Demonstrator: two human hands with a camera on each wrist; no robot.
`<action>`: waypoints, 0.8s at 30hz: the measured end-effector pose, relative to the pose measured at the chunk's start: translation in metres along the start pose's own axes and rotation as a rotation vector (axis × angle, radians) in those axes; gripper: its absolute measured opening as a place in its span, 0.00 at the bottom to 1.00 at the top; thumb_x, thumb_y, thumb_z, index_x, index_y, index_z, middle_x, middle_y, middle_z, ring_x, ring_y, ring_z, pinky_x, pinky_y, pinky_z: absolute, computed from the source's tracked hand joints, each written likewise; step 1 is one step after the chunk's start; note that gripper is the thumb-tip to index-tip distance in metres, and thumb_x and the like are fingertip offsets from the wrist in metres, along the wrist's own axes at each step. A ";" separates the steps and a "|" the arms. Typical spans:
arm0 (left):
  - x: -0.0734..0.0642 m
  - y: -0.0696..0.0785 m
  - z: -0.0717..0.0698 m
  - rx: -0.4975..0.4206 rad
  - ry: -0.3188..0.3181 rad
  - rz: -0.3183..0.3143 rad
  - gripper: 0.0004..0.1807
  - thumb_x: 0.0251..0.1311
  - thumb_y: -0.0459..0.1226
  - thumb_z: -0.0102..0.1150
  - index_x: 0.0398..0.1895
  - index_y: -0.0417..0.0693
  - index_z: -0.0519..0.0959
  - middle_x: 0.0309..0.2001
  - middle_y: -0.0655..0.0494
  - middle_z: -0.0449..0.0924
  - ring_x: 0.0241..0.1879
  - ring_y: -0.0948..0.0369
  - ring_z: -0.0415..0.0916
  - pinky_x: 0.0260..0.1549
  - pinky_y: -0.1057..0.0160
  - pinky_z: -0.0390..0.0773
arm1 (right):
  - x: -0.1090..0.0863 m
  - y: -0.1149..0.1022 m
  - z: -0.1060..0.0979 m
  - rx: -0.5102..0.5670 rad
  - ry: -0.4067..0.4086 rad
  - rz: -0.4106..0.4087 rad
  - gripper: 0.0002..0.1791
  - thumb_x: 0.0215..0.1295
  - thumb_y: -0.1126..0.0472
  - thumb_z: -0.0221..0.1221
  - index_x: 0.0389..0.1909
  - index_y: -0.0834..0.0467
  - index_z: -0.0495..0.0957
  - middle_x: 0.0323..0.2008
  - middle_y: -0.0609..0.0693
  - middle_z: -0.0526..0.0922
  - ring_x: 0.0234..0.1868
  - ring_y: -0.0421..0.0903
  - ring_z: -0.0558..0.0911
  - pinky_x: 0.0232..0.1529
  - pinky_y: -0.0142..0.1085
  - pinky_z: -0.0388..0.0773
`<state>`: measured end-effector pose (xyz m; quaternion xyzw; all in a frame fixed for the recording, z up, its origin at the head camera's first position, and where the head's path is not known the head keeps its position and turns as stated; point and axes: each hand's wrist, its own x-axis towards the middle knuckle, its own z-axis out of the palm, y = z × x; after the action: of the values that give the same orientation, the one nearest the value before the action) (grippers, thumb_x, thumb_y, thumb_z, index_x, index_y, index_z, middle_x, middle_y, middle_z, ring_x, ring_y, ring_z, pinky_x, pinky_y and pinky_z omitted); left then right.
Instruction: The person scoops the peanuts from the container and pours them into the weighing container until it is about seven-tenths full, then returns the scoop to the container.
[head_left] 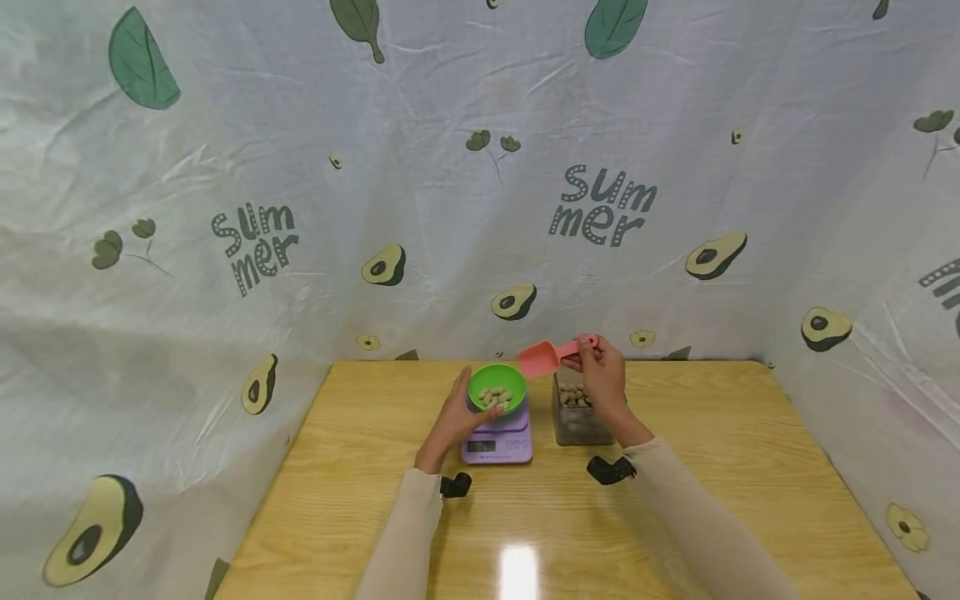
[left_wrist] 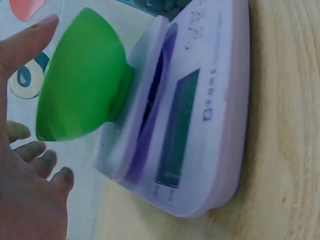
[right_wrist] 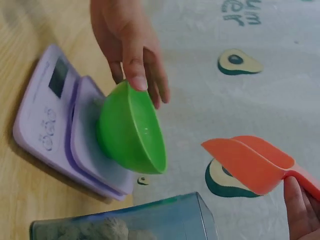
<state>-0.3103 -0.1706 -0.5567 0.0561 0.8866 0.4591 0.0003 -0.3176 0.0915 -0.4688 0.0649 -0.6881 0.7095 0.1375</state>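
"So, where is the bowl placed?"

"The green bowl (head_left: 498,377) is seated on the platform of the purple digital scale (head_left: 519,455); a small heap of beige, nut-like pieces (head_left: 491,395) is held in it."

"And the hands?"

"The left hand (head_left: 454,418) is spread around the bowl's side, fingers loosely extended and thumb at the rim. Whether the bowl is pressed by it cannot be told. By the right hand (head_left: 606,382) the handle of the coral-pink scoop (head_left: 540,360) is pinched; no pieces are seen in the scoop, which is held near the bowl but apart from it."

"The supply?"

"More pieces are seen in the clear box (head_left: 583,430), stood just beside the scale."

"How is the portioning, as the step is judged, best done?"

"Small amounts should be tipped low over the bowl's middle, so that none are bounced out. The left fingers should be lifted clear before any weight is read, since a touch would falsify it. No figure can be made out on the display (left_wrist: 178,129)."
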 end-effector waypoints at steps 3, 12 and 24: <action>0.000 0.005 -0.002 -0.004 0.031 0.040 0.61 0.52 0.52 0.71 0.80 0.46 0.42 0.80 0.43 0.40 0.78 0.41 0.43 0.72 0.39 0.51 | 0.002 0.008 -0.009 0.028 0.042 0.071 0.18 0.77 0.56 0.48 0.52 0.68 0.75 0.35 0.51 0.84 0.34 0.36 0.87 0.43 0.33 0.84; -0.003 0.039 -0.004 -0.083 0.099 0.146 0.61 0.51 0.51 0.72 0.80 0.53 0.41 0.80 0.49 0.39 0.78 0.44 0.42 0.72 0.37 0.51 | -0.002 0.009 -0.038 0.160 0.182 0.157 0.18 0.76 0.53 0.49 0.50 0.65 0.75 0.32 0.45 0.84 0.32 0.36 0.87 0.44 0.32 0.84; 0.001 0.084 0.037 -0.065 -0.057 0.269 0.58 0.55 0.57 0.67 0.80 0.62 0.39 0.81 0.54 0.39 0.79 0.48 0.42 0.70 0.38 0.57 | -0.007 0.009 -0.069 0.173 0.295 0.142 0.13 0.75 0.59 0.51 0.48 0.65 0.76 0.28 0.44 0.84 0.29 0.36 0.86 0.37 0.29 0.84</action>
<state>-0.3008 -0.0928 -0.5093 0.1874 0.8553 0.4819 -0.0342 -0.3068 0.1595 -0.4826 -0.0770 -0.5998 0.7757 0.1805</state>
